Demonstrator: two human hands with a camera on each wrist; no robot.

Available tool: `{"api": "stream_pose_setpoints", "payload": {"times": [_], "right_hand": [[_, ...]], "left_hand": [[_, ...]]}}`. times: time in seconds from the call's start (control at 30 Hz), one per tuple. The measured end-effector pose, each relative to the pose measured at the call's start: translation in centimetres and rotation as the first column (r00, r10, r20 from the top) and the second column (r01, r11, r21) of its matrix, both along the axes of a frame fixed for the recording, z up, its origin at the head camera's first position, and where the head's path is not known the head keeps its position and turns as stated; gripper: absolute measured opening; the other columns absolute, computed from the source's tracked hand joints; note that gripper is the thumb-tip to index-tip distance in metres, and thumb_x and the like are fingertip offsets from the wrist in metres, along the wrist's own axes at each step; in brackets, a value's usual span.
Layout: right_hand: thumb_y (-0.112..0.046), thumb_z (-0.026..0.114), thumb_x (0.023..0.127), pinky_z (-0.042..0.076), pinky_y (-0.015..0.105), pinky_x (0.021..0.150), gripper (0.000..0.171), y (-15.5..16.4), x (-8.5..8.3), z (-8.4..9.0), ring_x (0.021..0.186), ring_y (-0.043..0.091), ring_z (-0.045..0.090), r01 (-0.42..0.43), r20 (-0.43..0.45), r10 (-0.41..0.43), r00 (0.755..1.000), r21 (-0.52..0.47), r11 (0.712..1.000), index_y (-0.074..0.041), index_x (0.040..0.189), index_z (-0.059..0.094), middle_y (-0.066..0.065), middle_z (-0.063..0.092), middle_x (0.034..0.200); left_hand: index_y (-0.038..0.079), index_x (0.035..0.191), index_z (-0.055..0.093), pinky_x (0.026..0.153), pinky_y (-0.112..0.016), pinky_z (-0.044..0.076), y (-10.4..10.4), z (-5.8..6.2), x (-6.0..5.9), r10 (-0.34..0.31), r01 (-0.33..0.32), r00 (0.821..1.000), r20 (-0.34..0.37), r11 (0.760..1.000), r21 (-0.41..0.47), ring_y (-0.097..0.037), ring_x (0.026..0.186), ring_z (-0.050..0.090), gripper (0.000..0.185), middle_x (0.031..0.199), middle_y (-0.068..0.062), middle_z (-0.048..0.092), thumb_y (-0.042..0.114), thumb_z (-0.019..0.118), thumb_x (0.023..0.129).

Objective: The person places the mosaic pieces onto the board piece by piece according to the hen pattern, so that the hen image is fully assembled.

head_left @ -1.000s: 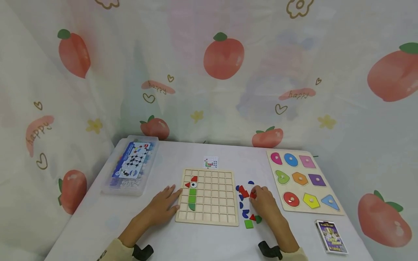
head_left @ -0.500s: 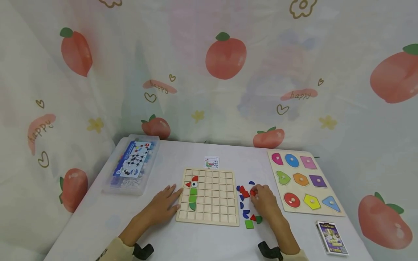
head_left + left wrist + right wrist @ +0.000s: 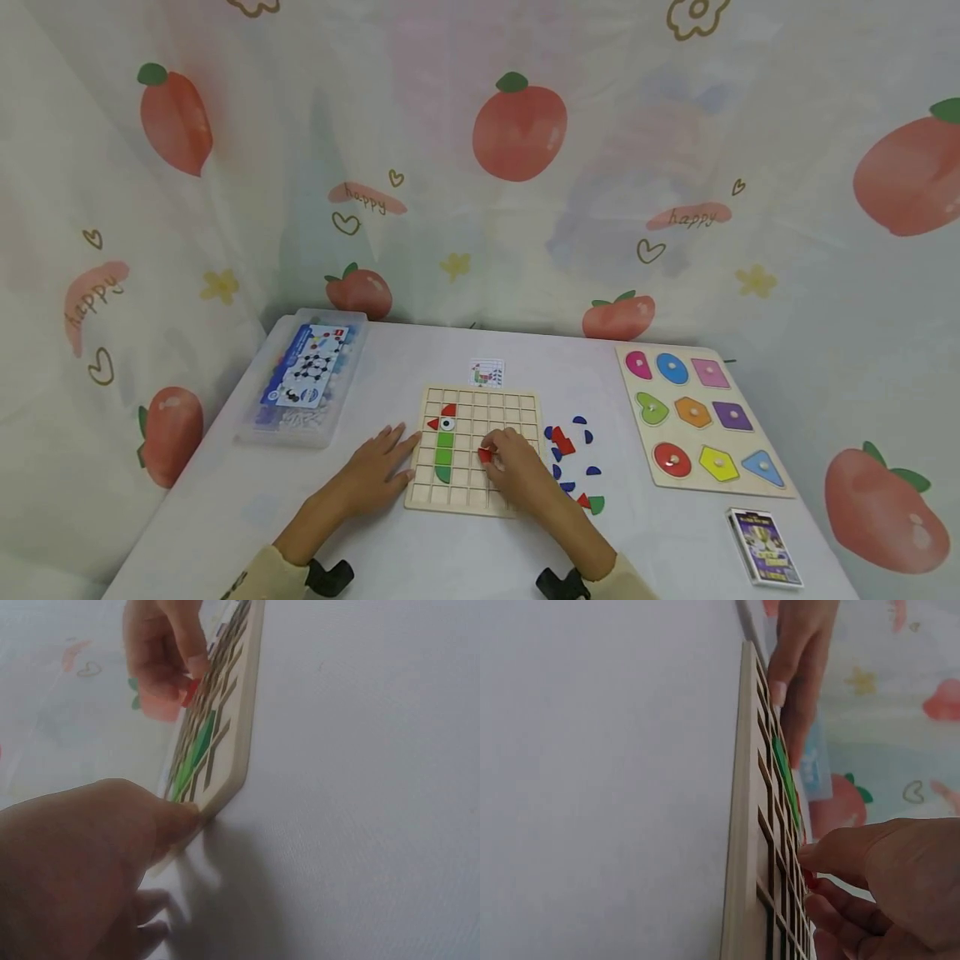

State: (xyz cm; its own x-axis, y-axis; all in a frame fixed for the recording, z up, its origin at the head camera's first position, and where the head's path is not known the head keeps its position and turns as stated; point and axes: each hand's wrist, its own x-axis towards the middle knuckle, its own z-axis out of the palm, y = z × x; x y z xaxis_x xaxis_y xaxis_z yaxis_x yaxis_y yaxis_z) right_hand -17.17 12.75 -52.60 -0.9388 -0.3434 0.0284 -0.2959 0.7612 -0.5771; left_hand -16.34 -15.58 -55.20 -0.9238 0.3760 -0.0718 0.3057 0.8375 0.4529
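Observation:
A wooden grid board (image 3: 483,510) lies mid-table. My right hand (image 3: 517,471) is over its middle and pinches a small red piece (image 3: 484,455) between thumb and fingers; the fingertips partly cover the piece, so its full shape is hidden. In the left wrist view the red piece (image 3: 191,692) is close over the grid. Spread fingers of my left hand (image 3: 371,475) rest at the board's left edge. In the board's left columns sit a red quarter-round (image 3: 448,410), a red triangle (image 3: 432,424), a white eye piece (image 3: 447,424), green squares (image 3: 445,447) and a green quarter-round (image 3: 443,474).
Several blue half-rounds (image 3: 593,471), red pieces (image 3: 563,442) and a green quarter-round (image 3: 597,504) lie right of the board. A picture card (image 3: 487,372) is behind it. Around stand a clear plastic box (image 3: 303,375), a shape puzzle (image 3: 656,467) and a card pack (image 3: 763,546).
My right hand has moved left from the loose pieces to above the board, carrying the red piece. Blue pieces formerly behind the hand now show. The left hand has stayed at the board's edge.

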Motion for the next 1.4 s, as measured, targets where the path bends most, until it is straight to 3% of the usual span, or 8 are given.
{"api": "stream_pose_setpoints", "payload": {"times": [0.2, 0.47, 1.2, 1.4], "right_hand": [[-0.013, 0.076, 0.098, 0.057, 0.031, 0.091, 0.019, -2.4, 0.0, -0.5, 0.097, 0.012, 0.055, -0.109, -0.057, 0.112, 0.992, 0.054, 0.993, -0.011, 0.117, 0.071, -0.002, 0.063, 0.107], [-0.013, 0.076, 0.098, 0.057, 0.032, 0.093, 0.019, -2.9, -0.4, -0.3, 0.100, 0.014, 0.055, -0.123, -0.061, 0.128, 0.990, 0.082, 0.989, -0.012, 0.116, 0.072, -0.002, 0.063, 0.109], [-0.018, 0.077, 0.098, 0.056, 0.029, 0.085, 0.016, -3.7, -0.9, -0.7, 0.091, 0.011, 0.055, -0.052, -0.096, 0.061, 0.994, 0.088, 0.995, -0.012, 0.112, 0.076, -0.003, 0.064, 0.102], [-0.018, 0.078, 0.096, 0.053, 0.030, 0.081, 0.014, -3.7, -0.7, -0.9, 0.087, 0.012, 0.053, -0.026, -0.141, 0.042, 0.989, 0.117, 0.993, -0.012, 0.109, 0.076, -0.002, 0.064, 0.100]], "left_hand": [[0.016, 0.163, 0.042, 0.126, -0.063, 0.027, 0.0, 0.1, 0.0, -0.002, 0.002, 1.000, 0.006, 1.000, -0.004, -0.043, 0.159, 0.026, 0.062, 0.171, -0.017, 0.033, 0.034, 0.061, 0.106], [0.016, 0.164, 0.042, 0.126, -0.063, 0.027, -0.1, 0.2, 0.0, -0.011, 0.011, 1.000, 0.011, 1.000, -0.007, -0.043, 0.159, 0.026, 0.063, 0.171, -0.017, 0.032, 0.035, 0.060, 0.107], [0.017, 0.163, 0.043, 0.126, -0.063, 0.028, -0.1, 0.0, -0.1, -0.003, 0.003, 1.000, -0.007, 1.000, -0.013, -0.042, 0.159, 0.027, 0.063, 0.171, -0.016, 0.033, 0.035, 0.062, 0.106], [0.017, 0.163, 0.042, 0.125, -0.063, 0.028, -0.1, -0.1, -0.1, -0.005, 0.005, 1.000, -0.002, 1.000, -0.008, -0.042, 0.159, 0.027, 0.063, 0.171, -0.016, 0.033, 0.035, 0.061, 0.106]]}}
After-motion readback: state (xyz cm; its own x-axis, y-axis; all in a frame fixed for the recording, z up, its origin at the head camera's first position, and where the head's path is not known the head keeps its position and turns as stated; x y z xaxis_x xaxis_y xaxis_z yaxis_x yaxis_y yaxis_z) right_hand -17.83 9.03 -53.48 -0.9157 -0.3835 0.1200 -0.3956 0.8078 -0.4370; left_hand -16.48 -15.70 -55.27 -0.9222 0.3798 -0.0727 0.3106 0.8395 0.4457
